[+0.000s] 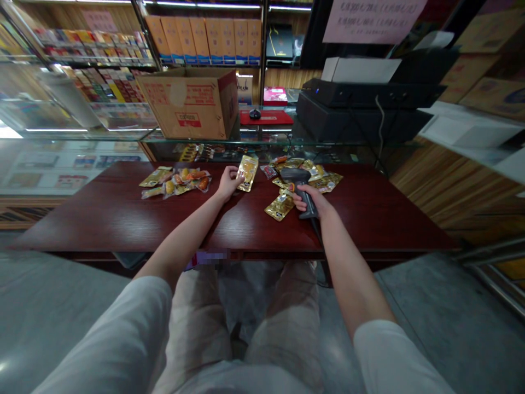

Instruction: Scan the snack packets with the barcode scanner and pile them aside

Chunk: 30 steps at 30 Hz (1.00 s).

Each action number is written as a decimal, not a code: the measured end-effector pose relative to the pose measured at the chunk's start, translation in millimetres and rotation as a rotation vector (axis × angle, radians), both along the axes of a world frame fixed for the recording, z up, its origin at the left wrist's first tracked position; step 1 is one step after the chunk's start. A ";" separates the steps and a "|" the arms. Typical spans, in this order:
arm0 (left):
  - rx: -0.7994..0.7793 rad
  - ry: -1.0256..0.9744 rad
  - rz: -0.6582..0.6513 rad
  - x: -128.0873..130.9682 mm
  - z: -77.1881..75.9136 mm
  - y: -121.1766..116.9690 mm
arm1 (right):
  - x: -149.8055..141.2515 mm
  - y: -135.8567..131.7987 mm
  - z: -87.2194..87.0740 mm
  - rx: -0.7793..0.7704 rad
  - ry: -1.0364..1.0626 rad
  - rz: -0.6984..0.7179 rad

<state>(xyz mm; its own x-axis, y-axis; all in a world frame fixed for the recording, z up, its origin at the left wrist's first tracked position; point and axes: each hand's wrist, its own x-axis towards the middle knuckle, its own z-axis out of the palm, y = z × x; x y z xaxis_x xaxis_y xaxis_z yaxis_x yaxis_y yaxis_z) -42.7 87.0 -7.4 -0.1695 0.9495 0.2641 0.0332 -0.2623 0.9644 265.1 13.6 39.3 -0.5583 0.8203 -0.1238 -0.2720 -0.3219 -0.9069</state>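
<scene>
- The surface (123, 230), dark red wood, is stretching across the view, with a glass display case (77, 148) standing just behind it and shelves of boxed goods (203, 38) rising beyond.
- A cardboard box (186, 104) is sitting on top of the case, and its red printing is too blurred to read.
- A black machine (361, 106) is standing to the right of the box, with a white carton (360, 69) lying on it.
- A pink sign (371, 19) is hanging at the top right, and its writing is also too blurred to read.
- A red mat (266, 116) is lying on the case, carrying a black mouse (255, 114).
- The left pile of packets (174, 183) is lying on the surface, a little to the left of the left grip (230, 183).
- The right pile of packets (307, 172) is lying on the surface, partly behind a black barcode scanner (297, 186).
- The right grip (314, 201) is closing firmly around the scanner's handle, and the scanner's cable (316, 235) is running down over the near edge of the surface.
- A loose packet (279, 205) is lying just beside the right grip.
- The left grip is partly closed, pinching the lower edge of a gold packet (248, 172) between thumb and fingers.
- The packets are showing gold wrappers, but no brand is legible.
</scene>
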 end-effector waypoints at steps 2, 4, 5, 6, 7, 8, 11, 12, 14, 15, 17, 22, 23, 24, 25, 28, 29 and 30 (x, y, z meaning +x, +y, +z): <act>0.015 -0.020 -0.014 -0.7 0.5 -0.2 | -0.3 -0.7 0.9 -0.005 0.002 0.001; 0.018 -0.016 -0.024 -1.8 0.8 -0.5 | -0.5 -1.4 1.8 -0.010 0.003 0.005; 0.018 -0.013 -0.033 -2.3 0.7 -0.9 | -0.6 -1.7 2.1 -0.011 0.004 0.006; 0.018 -0.014 -0.047 -2.7 0.6 -1.3 | -0.6 -1.9 2.2 -0.010 0.006 0.006; 0.019 -0.021 -0.067 -2.9 0.5 -1.8 | -0.7 -2.1 2.2 -0.009 0.008 0.005; 0.019 -0.036 -0.090 -3.0 0.4 -2.4 | -0.7 -2.1 2.0 -0.008 0.011 0.001; 0.006 -0.104 -0.150 -2.7 0.9 -4.1 | -0.7 -1.7 0.5 -0.013 0.012 -0.003; -0.003 -0.121 -0.164 -2.8 1.3 -4.6 | -0.7 -1.4 0.0 -0.014 0.012 -0.004; -0.020 -0.137 -0.185 -3.3 2.0 -5.2 | -0.6 -1.0 -0.9 -0.014 0.017 -0.007; -0.030 -0.137 -0.195 -3.8 2.2 -5.4 | -0.6 -0.9 -1.1 -0.012 0.019 -0.006; -0.050 -0.128 -0.217 -4.8 2.6 -5.7 | -0.5 -1.0 -1.2 -0.005 0.021 -0.002; -0.098 -0.078 -0.277 -6.4 5.5 -8.8 | -1.1 -1.1 -1.6 0.012 0.022 0.005; -0.102 -0.065 -0.289 -6.5 6.7 -10.1 | -1.2 -0.8 -2.0 0.013 0.026 0.005; -0.103 -0.052 -0.300 -6.7 8.1 -11.7 | -1.2 -0.5 -2.5 0.014 0.030 0.006; -0.102 -0.038 -0.309 -6.8 9.7 -13.4 | -1.1 -0.1 -3.0 0.017 0.035 0.009; -0.101 -0.019 -0.328 -7.0 14.3 -18.3 | -0.6 0.7 -4.3 0.026 0.041 0.024; -0.104 -0.021 -0.330 -6.7 15.5 -19.6 | -0.5 0.7 -4.5 0.027 0.040 0.028; -0.108 -0.025 -0.331 -6.3 16.4 -20.7 | -0.4 0.7 -4.7 0.027 0.040 0.030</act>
